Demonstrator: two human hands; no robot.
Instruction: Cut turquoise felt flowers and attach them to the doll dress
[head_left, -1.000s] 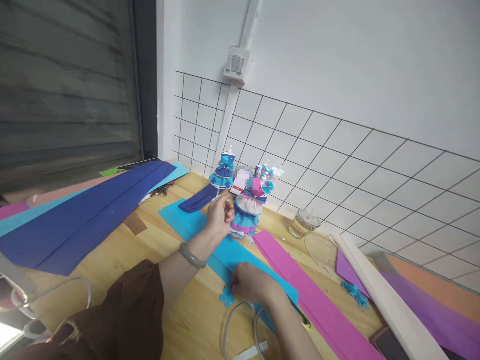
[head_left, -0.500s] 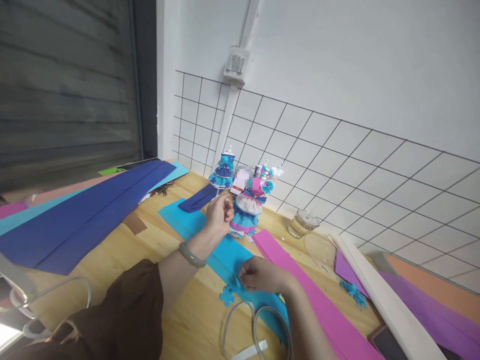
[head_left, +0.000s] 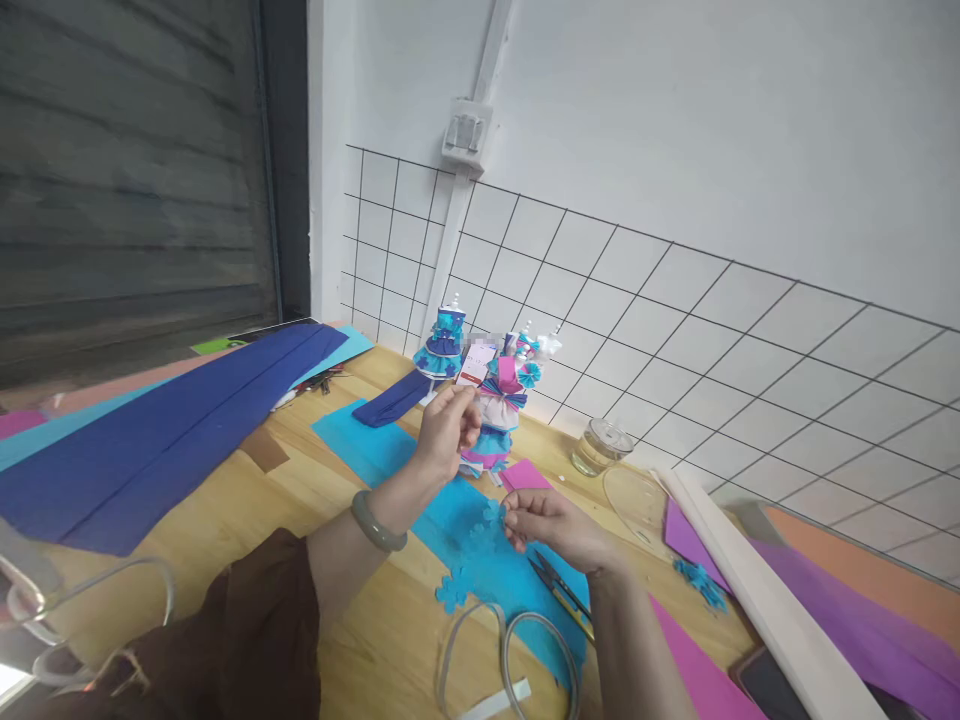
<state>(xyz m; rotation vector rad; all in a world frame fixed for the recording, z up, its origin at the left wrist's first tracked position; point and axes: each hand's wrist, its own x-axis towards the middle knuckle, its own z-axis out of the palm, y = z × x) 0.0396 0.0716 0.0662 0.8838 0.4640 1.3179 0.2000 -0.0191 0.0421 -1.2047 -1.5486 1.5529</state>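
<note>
My left hand (head_left: 448,430) is raised in front of a small paper dress (head_left: 499,410) in pink, white and blue. Its thumb and fingers are pinched together, and whatever they hold is too small to make out. Between thumb and fingertips, my right hand (head_left: 551,522) has a light blue paper flower (head_left: 493,511), above a long blue paper strip (head_left: 386,447). More blue paper flowers (head_left: 453,590) lie by the strip's near edge. Dark-bladed scissors (head_left: 559,588) rest on the strip below my right wrist. A second blue dress (head_left: 440,345) stands on a small stand behind.
A glass jar (head_left: 600,447) and a clear dish (head_left: 637,508) stand near the wall grid (head_left: 600,270). Folded dark blue paper (head_left: 180,420) spreads over the left side. Eyeglasses-like loops (head_left: 510,650) lie in front. Pink paper (head_left: 697,655) and blue flower pieces (head_left: 701,583) are at right.
My right hand has lifted up from the strip with a blue flower in its fingers, uncovering the scissors. My left hand has shifted slightly right, its fingers still pinched.
</note>
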